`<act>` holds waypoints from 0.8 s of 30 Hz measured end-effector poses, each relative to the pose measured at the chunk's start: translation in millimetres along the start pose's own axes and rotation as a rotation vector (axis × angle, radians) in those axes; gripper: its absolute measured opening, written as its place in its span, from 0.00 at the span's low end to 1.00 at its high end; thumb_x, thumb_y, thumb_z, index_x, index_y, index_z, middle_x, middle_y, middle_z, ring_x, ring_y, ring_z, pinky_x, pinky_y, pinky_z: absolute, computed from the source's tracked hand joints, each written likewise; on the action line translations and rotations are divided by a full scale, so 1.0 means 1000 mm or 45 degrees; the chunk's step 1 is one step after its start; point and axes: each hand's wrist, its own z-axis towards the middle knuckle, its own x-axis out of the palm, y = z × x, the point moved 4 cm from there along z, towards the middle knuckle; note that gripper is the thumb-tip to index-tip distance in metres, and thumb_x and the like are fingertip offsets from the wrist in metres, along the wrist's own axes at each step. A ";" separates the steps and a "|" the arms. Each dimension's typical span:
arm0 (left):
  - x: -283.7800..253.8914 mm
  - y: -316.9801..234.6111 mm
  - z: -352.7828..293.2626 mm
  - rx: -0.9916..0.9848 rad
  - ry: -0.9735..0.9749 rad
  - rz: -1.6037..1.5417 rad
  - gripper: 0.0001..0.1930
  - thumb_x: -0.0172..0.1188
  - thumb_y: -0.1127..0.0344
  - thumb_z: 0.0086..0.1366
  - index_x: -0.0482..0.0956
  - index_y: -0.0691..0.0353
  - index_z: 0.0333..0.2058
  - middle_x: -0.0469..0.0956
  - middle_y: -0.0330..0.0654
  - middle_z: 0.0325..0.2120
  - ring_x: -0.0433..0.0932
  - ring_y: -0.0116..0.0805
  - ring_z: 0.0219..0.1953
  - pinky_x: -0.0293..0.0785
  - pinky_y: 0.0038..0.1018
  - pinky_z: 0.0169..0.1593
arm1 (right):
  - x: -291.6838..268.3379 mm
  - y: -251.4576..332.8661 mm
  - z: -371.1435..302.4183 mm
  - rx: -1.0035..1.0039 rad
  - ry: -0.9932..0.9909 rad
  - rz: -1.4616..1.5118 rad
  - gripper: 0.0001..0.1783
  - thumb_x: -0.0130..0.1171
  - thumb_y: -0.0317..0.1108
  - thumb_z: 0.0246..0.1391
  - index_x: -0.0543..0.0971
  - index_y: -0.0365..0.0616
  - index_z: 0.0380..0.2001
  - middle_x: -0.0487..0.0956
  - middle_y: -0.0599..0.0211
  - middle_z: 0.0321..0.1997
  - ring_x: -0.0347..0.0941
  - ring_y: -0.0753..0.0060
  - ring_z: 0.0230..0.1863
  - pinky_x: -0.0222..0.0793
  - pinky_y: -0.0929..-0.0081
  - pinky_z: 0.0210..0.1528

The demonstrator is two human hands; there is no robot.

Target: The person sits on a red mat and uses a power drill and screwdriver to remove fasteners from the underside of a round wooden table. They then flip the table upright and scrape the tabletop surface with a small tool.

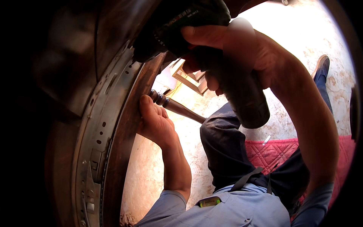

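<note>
Rail (96, 125) lies left of both hands, long axis running upward beside the board (126, 126); left hand (157, 121), nearer, touches the board, its grasp uncertain; right hand (245, 53) clasps the drill (234, 83), nose near the rail's upper part, contact unclear.

There is a blackish-green pistol-shaped power drill (242, 94), a long silver-grey perforated metal rail (99, 132), a dark reddish-brown wooden board (124, 140), a plain light-blue cloth shirt (245, 208) and a pinkish-red quilted mat (270, 151) with a diamond pattern.
</note>
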 end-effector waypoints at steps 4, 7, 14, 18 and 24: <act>0.001 -0.001 -0.001 -0.034 -0.014 -0.006 0.30 0.61 0.59 0.65 0.52 0.49 0.11 0.50 0.26 0.10 0.47 0.18 0.13 0.47 0.22 0.21 | 0.002 -0.002 -0.001 0.000 0.033 0.017 0.20 0.67 0.45 0.55 0.78 0.38 0.39 0.80 0.63 0.27 0.75 0.75 0.19 0.75 0.78 0.22; 0.003 -0.003 -0.001 -0.049 -0.008 0.009 0.29 0.62 0.59 0.65 0.52 0.49 0.11 0.50 0.26 0.09 0.47 0.19 0.13 0.47 0.22 0.21 | 0.005 0.002 -0.006 0.019 -0.008 -0.075 0.22 0.66 0.47 0.55 0.78 0.38 0.41 0.80 0.62 0.28 0.75 0.75 0.20 0.75 0.78 0.23; -0.003 0.001 0.002 0.006 0.006 0.061 0.29 0.62 0.59 0.64 0.53 0.48 0.10 0.50 0.25 0.09 0.47 0.19 0.13 0.47 0.22 0.20 | 0.010 0.001 -0.010 0.052 -0.026 -0.122 0.22 0.64 0.48 0.56 0.78 0.39 0.41 0.79 0.62 0.29 0.74 0.75 0.20 0.74 0.77 0.22; -0.004 0.000 0.001 0.013 0.008 0.069 0.29 0.62 0.58 0.64 0.53 0.48 0.10 0.50 0.25 0.09 0.47 0.18 0.13 0.47 0.21 0.20 | 0.013 0.003 -0.013 0.053 -0.044 -0.135 0.22 0.64 0.48 0.56 0.78 0.39 0.41 0.79 0.63 0.29 0.74 0.75 0.20 0.74 0.76 0.22; -0.004 0.000 0.002 0.017 0.004 0.066 0.29 0.62 0.59 0.65 0.54 0.49 0.10 0.50 0.25 0.09 0.47 0.18 0.13 0.47 0.21 0.20 | 0.012 0.002 -0.011 0.061 -0.081 -0.098 0.22 0.65 0.47 0.56 0.78 0.38 0.41 0.79 0.63 0.28 0.75 0.74 0.21 0.75 0.75 0.23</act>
